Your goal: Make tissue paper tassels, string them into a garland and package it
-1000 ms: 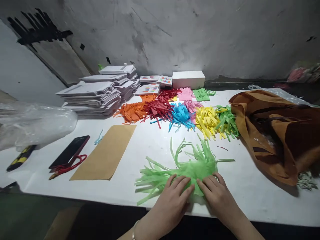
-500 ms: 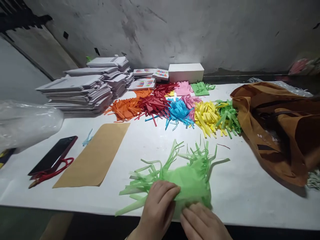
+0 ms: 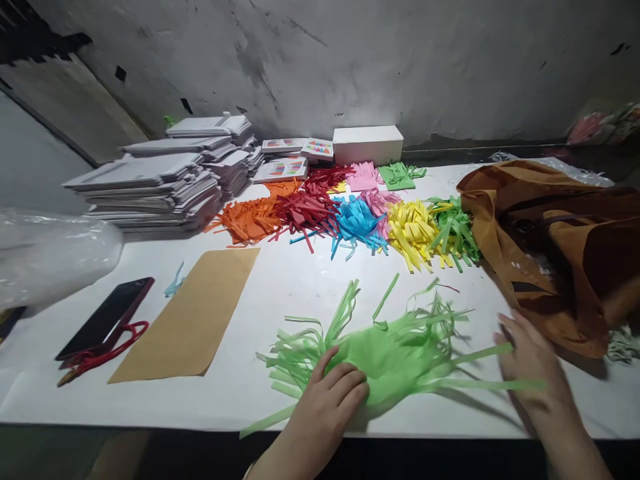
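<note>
A light green fringed tissue paper tassel (image 3: 385, 363) lies on the white tabletop near the front edge, its cut strips fanned out left and right. My left hand (image 3: 333, 403) rests on its middle-left part, fingers apart and curved, pressing the paper down. To the right, my right hand (image 3: 533, 367) is raised by the tassel's right end, fingers stretched out. Two long green strips reach across in front of that hand, and I see no grip on them. The right hand is slightly blurred.
Behind lie fringed paper bundles: orange (image 3: 253, 220), dark red (image 3: 307, 213), blue (image 3: 357, 220), yellow (image 3: 413, 230). A brown cloth bag (image 3: 550, 260) is at right. Leftward are a brown paper sheet (image 3: 193, 313), a phone (image 3: 107, 320), paper stacks (image 3: 150, 193) and a white box (image 3: 367, 145).
My right hand has moved from the tassel's near edge out to the right. The tassel's right-hand strips now spread rightward. The left hand stays on the paper, its fingers more spread.
</note>
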### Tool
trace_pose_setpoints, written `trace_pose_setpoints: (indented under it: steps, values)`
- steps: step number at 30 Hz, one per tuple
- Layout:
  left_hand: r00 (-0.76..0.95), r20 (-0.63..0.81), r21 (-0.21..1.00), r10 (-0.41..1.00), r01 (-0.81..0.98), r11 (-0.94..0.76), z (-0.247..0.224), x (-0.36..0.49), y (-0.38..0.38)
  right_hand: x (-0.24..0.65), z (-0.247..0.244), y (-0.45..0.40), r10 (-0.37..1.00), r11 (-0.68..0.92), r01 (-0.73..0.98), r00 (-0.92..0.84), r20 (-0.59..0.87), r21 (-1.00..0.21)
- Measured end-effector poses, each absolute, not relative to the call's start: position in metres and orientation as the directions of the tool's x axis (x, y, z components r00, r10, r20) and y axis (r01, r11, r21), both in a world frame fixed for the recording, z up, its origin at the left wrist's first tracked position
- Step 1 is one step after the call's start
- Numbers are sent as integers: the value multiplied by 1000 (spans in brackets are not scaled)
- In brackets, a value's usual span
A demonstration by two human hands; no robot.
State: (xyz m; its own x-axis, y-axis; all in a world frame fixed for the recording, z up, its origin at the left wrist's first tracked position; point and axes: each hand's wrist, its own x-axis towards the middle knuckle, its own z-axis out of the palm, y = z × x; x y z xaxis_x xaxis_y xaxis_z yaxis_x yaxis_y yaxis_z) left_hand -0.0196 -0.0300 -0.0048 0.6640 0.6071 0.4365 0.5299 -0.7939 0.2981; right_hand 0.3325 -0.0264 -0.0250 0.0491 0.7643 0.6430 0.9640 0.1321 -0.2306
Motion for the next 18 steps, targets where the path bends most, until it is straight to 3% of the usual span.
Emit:
trace_pose_setpoints:
  steps: [2,3,5,7,14,18]
  values:
    - [674,407,315,616,530,-788,-5,-18,-30,327,-15,-53,716,16,978,135,685,-209]
    - [677,394,325,621,530,-783,-5,-17,-29,316,-10,-64,697,90,978,75,713,-191]
    - [687,372,343,624,523,-780,-1,-17,-29,283,-3,-77,674,496,858,-284,682,-133]
    - [701,353,354,619,513,-782,5,-19,-29,248,-1,-78,618,700,704,-514,595,-119]
    - [689,369,352,623,517,-780,10,-32,-40,211,-13,-64,597,758,621,-539,595,-199]
    - [641,405,354,652,548,-758,4,-31,-48,216,-4,-70,658,740,571,-506,558,-355]
